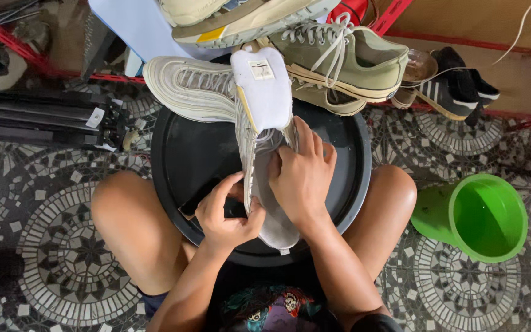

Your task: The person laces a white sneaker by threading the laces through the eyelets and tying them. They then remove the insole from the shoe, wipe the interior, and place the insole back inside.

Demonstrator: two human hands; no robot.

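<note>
Two hands over black round basin point(179, 147), seated between bare knees. Left hand point(227, 212) closed on a dark brush-like object point(199, 198), mostly hidden by fingers; exact kind unclear. Right hand point(302, 175) clamped on grey-white sneaker point(259, 178), fingers wrapped over its side, shoe held on edge above basin centre. White insole point(264, 86) sticking up out of the shoe, touching the hand's fingertips at the lower end. Second pale ribbed sneaker point(185, 89) lying across basin's far rim, just beside the held one. Olive lace-up sneaker point(345, 61) on the rim to the right, laces loose. Cream-soled shoe point(241, 21) stacked behind, near top edge. Black striped shoes point(459, 86) further right, well apart from the basin. Green plastic bucket point(483, 215) tipped on its side near the right knee, mouth facing camera. Folded black tripod point(44, 120) on mosaic tile floor point(50, 233), left of basin. Red metal frame point(7, 40) behind.
</note>
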